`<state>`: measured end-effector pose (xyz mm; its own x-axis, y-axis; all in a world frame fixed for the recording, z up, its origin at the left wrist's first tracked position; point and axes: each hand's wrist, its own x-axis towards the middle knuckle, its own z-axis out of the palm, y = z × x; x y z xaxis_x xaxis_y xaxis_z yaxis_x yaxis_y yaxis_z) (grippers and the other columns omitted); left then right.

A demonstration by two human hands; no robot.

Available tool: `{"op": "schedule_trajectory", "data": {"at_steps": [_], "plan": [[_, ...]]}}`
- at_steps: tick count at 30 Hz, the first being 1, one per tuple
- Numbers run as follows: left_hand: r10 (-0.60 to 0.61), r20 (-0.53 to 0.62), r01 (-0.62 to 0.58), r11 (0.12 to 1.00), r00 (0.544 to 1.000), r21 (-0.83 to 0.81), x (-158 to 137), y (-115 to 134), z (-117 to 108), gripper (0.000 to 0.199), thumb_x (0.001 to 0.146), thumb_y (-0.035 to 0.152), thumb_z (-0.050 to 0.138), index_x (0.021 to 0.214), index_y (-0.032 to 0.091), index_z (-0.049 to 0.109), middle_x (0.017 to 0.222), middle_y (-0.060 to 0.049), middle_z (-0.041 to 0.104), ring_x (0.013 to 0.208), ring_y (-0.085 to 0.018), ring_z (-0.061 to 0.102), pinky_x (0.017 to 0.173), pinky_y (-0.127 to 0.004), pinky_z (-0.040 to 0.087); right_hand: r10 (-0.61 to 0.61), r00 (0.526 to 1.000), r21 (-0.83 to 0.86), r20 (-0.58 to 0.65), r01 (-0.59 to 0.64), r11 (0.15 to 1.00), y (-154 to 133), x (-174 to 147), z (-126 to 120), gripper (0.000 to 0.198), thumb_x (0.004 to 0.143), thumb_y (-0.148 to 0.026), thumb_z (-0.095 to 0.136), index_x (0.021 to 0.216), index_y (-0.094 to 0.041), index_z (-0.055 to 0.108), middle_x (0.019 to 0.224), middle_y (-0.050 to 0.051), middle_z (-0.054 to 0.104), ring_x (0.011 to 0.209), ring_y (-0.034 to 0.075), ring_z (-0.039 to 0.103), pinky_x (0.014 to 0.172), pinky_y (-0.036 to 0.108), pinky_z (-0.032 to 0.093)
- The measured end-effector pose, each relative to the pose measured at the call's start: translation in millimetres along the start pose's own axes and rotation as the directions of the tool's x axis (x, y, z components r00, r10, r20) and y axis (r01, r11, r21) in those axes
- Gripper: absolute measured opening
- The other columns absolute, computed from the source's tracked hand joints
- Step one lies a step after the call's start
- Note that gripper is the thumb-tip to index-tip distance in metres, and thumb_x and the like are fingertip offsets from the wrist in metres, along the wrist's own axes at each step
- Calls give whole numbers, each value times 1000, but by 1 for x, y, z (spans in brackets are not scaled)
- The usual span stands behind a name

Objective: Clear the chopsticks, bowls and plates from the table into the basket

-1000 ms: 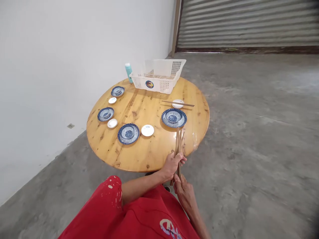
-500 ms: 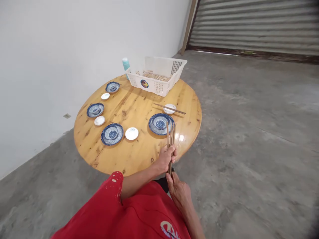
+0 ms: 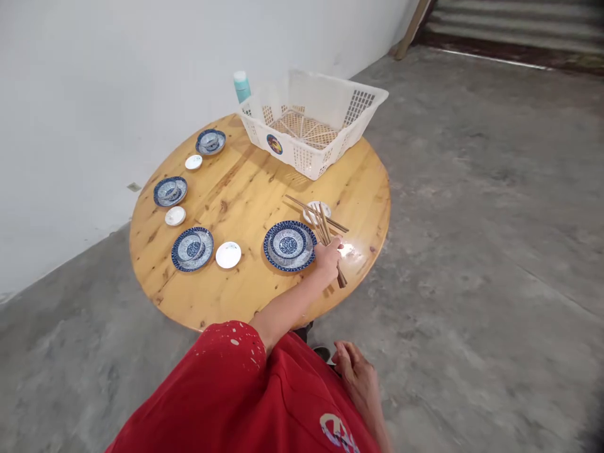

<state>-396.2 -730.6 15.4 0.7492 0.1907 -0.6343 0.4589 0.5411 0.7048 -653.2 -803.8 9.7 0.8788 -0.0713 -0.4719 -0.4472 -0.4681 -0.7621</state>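
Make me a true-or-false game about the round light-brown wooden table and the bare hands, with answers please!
1. The bare left hand grips thin brown chopsticks. True.
2. The bare right hand grips chopsticks too. False: the right hand is down beside the red shirt, with no chopsticks showing.
3. The white plastic basket stands on the round table. True.
4. The turquoise white-capped bottle lies flat. False: the bottle is upright.
5. Four round blue-and-white plates are on the table. True.
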Motion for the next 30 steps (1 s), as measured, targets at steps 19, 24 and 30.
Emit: {"op": "schedule_trajectory", "data": {"at_steps": [19, 24, 30], "plan": [[119, -231, -111, 993, 966, 45, 52, -21, 45, 34, 81, 30, 71, 57, 17, 52, 44, 5, 46, 35, -5, 33, 40, -22, 20, -131, 953, -9, 273, 139, 990, -5, 149, -137, 62, 79, -78, 48, 88, -20, 66, 71, 6, 68, 62, 22, 64, 62, 33, 53], [95, 177, -143, 948, 980, 283, -4, -19, 57, 34, 77, 42, 74, 63, 16, 57, 50, 5, 50, 37, -4, 33, 40, -21, 21, -146, 985, 229, 94, 121, 966, -26, 219, -193, 60, 78, -73, 61, 99, -18, 69, 92, 10, 74, 77, 23, 69, 74, 34, 54], [-205, 486, -66, 873, 849, 482, -56, 4, 107, 39, 73, 49, 77, 83, 13, 68, 51, 6, 50, 39, -4, 36, 39, -21, 23, -209, 934, 701, 289, -58, 711, -92, 281, -233, 54, 70, -68, 76, 98, -21, 74, 100, 9, 75, 93, 26, 71, 87, 38, 56]]}}
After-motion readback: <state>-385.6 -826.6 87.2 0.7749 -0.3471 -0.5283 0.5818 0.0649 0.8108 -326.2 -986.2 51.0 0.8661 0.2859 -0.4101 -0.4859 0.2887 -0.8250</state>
